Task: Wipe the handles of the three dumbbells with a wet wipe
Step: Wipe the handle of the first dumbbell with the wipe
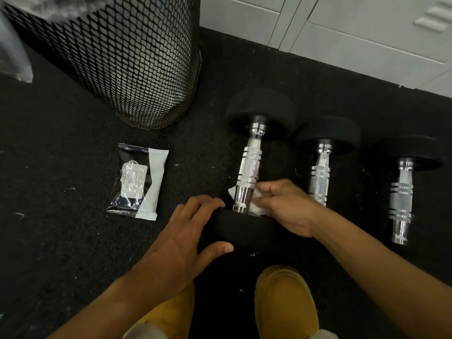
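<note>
A: Nearest the camera, what shows?

B: Two mustard-yellow shoes (285, 302) stand on the black speckled rubber floor (61, 167), and two bare forearms reach forward above them.

A: And the hands?

B: The left hand (186, 231) lies over the near black rubber head (244, 231) of the leftmost chrome-handled dumbbell (249, 167), fingers spread across its top and thumb against its near face, a loose grip that steadies it. The right hand (286, 206) has its grip clenched on a crumpled white wet wipe (256, 207), pinching it against the right side of the smooth lower end of that chrome handle, just above the near head. A bit of the wipe shows on the handle's left side too.

A: Where are the other two dumbbells?

B: The middle chrome-handled dumbbell (320, 177) lies just right of the right hand, its near end hidden behind the wrist. The rightmost chrome-handled dumbbell (402, 196) lies farther right, apart from both hands. All three lie roughly parallel, far heads pointing away.

A: Anything on the left?

B: A black-and-white foil wipe packet (138, 181) lies flat on the floor, well apart from the left hand. Beyond it stands a black wire-mesh waste bin (129, 57). Farthest off, pale grey metal lockers (342, 28) meet the floor.
</note>
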